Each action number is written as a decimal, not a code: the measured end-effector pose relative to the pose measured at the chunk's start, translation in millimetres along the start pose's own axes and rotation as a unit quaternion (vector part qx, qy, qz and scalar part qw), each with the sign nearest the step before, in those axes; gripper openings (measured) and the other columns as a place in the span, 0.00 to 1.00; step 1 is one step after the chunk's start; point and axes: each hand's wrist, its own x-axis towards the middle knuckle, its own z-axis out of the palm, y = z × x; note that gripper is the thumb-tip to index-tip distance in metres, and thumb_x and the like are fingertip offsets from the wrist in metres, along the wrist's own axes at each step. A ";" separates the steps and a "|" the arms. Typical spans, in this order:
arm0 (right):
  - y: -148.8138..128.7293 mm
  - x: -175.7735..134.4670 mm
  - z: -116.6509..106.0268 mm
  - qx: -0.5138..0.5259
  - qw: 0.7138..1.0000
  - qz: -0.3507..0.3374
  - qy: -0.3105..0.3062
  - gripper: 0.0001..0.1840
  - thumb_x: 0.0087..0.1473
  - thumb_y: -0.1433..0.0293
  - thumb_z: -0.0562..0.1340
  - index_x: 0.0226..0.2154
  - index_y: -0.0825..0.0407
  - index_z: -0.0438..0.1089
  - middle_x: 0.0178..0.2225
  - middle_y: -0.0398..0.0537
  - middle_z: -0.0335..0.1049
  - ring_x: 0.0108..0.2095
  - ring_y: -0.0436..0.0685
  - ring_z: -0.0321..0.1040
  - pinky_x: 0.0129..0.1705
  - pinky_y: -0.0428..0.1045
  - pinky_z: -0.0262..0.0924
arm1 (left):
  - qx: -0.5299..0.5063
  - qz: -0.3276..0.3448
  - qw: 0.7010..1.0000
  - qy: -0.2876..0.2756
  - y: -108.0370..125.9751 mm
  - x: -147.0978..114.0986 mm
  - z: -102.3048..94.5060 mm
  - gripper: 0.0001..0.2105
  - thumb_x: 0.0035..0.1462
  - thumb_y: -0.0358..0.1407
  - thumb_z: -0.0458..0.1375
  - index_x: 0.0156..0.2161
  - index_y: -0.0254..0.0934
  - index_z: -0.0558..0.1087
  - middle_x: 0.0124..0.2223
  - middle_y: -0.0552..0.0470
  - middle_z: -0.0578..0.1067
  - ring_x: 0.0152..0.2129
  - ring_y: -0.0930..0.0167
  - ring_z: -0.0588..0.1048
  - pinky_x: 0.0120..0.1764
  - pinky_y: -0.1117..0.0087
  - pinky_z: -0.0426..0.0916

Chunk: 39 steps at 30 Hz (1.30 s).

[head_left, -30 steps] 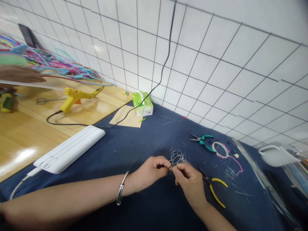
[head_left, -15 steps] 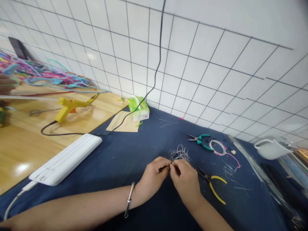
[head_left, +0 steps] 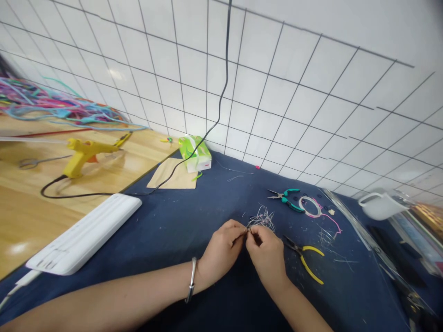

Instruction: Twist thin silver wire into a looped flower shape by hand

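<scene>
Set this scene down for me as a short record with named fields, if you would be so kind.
Left hand: fingertips pinched at the near end of a wire bundle
Right hand: fingertips pinched at the same end
Left wrist: silver bracelet
Right of hands: yellow-handled pliers, handles spread
Farther back, right: teal-handled pliers
Near wall: green tissue packet
Surface under hands: dark blue cloth
On wooden tabletop, left: yellow glue gun
Hidden: exact finger contact

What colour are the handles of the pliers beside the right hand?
The handles are yellow; the head view shows them best.
</scene>
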 end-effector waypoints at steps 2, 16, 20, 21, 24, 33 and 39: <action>-0.3 -0.6 1.7 -0.002 1.000 0.006 0.005 0.07 0.49 0.74 0.54 0.25 0.52 0.67 0.25 0.44 0.67 0.28 0.52 0.64 0.32 0.46 0.55 | 0.014 0.009 1.000 0.000 0.2 -0.8 0.2 0.12 0.54 0.24 0.49 0.35 0.36 0.74 0.34 0.49 0.71 0.32 0.71 0.69 0.36 0.70 0.65; 10.9 3.5 -0.1 0.280 0.945 0.142 -0.095 0.05 0.47 0.72 0.57 0.22 0.53 0.62 0.20 0.41 0.64 0.23 0.51 0.63 0.27 0.45 0.58 | -0.092 -0.079 0.992 -0.035 5.2 2.2 -14.1 0.09 0.53 0.26 0.51 0.32 0.37 0.73 0.31 0.54 0.74 0.29 0.74 0.72 0.35 0.73 0.66; 11.5 2.6 0.5 0.373 0.907 0.159 -0.115 0.05 0.48 0.72 0.58 0.23 0.54 0.63 0.21 0.42 0.66 0.25 0.52 0.66 0.30 0.47 0.62 | -0.124 -0.091 0.987 -0.039 5.6 2.7 -14.8 0.08 0.54 0.27 0.51 0.31 0.36 0.73 0.30 0.54 0.73 0.28 0.74 0.71 0.34 0.73 0.66; 10.7 2.5 0.3 0.379 0.904 0.162 -0.113 0.05 0.48 0.71 0.58 0.24 0.54 0.64 0.22 0.42 0.66 0.25 0.52 0.66 0.30 0.47 0.62 | -0.120 -0.079 0.989 -0.036 5.0 2.9 -14.7 0.08 0.54 0.27 0.51 0.31 0.36 0.73 0.30 0.53 0.73 0.29 0.74 0.71 0.35 0.73 0.66; 7.1 2.6 -1.5 0.372 0.908 0.164 -0.101 0.07 0.49 0.68 0.59 0.25 0.55 0.67 0.23 0.44 0.68 0.26 0.52 0.66 0.30 0.46 0.62 | -0.104 -0.036 0.994 -0.016 1.8 3.1 -13.8 0.08 0.54 0.27 0.52 0.30 0.35 0.74 0.33 0.51 0.72 0.30 0.74 0.70 0.35 0.72 0.66; 1.7 2.3 -5.8 0.258 0.957 0.114 -0.063 0.08 0.50 0.68 0.57 0.26 0.54 0.70 0.25 0.43 0.68 0.27 0.52 0.64 0.32 0.45 0.59 | -0.032 0.001 0.999 0.000 -0.5 1.5 -7.4 0.10 0.54 0.24 0.51 0.34 0.36 0.74 0.33 0.51 0.70 0.31 0.74 0.69 0.34 0.72 0.66; 2.6 0.3 1.8 0.140 0.985 0.100 -0.034 0.07 0.49 0.70 0.56 0.25 0.53 0.68 0.25 0.42 0.68 0.26 0.51 0.63 0.32 0.45 0.57 | 0.030 0.018 0.999 0.003 -1.3 -0.4 -1.4 0.11 0.54 0.23 0.49 0.32 0.34 0.73 0.32 0.50 0.68 0.31 0.74 0.68 0.34 0.72 0.65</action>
